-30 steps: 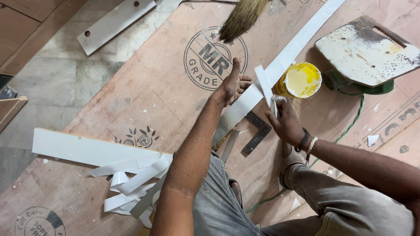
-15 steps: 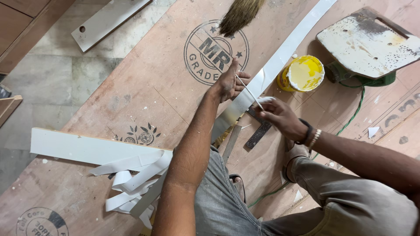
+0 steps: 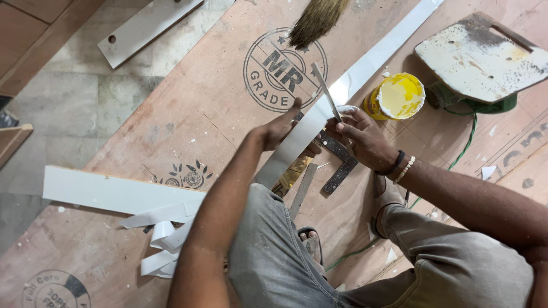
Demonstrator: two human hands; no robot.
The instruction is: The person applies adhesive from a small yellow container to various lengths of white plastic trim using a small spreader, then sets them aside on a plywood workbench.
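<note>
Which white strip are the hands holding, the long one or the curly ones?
The long straight white strip running diagonally up the board. Left hand presses it. The curly scraps lie untouched by the white plank.
</note>
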